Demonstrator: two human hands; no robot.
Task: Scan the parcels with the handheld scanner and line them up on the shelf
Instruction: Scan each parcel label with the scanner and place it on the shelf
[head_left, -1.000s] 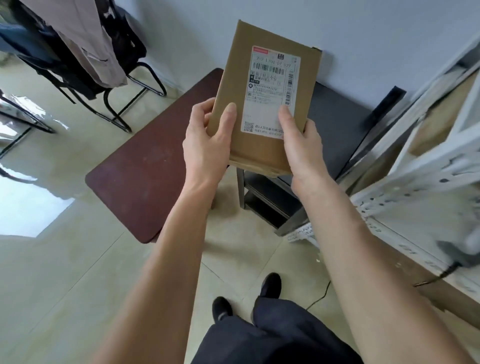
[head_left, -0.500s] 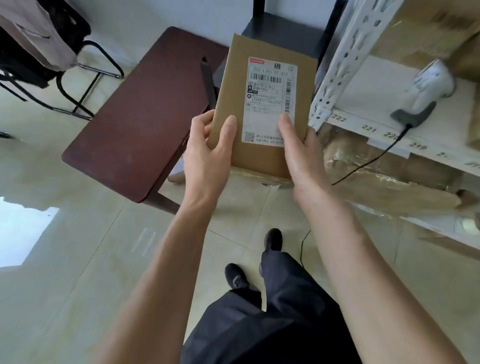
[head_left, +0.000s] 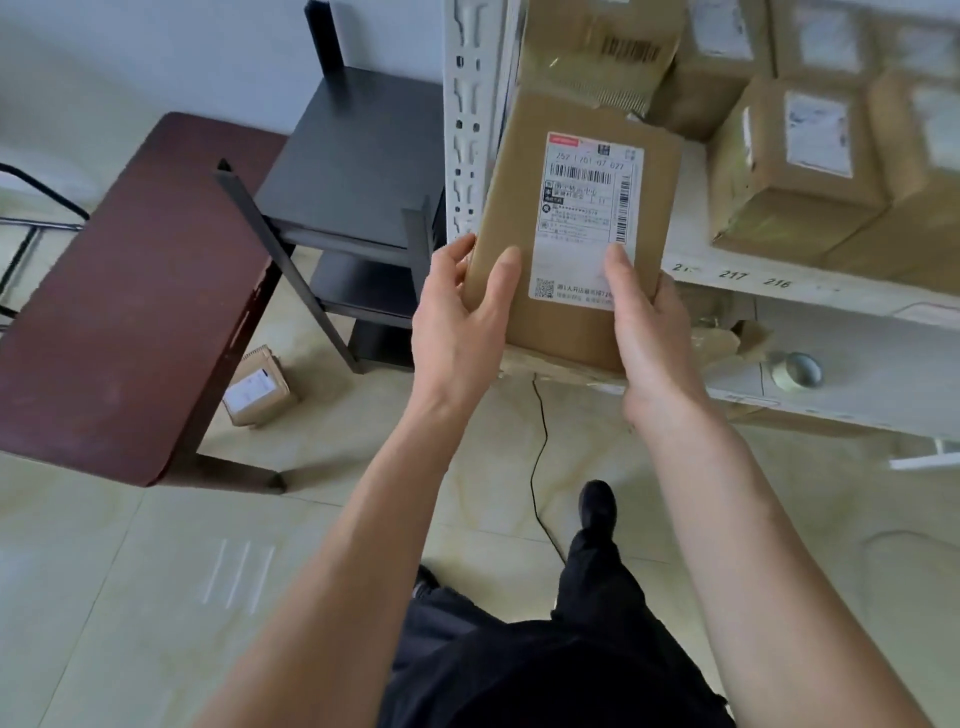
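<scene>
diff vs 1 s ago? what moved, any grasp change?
The view swung right: the parcel, earlier over the brown table, is now carried in front of the shelf stacked with boxes. No grasp change: left hand and right hand still hold its lower edges, label facing up.

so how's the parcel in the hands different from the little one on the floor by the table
The held parcel is flat, larger and upright, gripped at its lower edge by the left hand and right hand; the floor parcel is small, blocky, tilted and untouched. The held parcel's label faces the camera with a readable barcode; the floor parcel's label is too small to read. Both are brown cardboard with a white label.
</scene>
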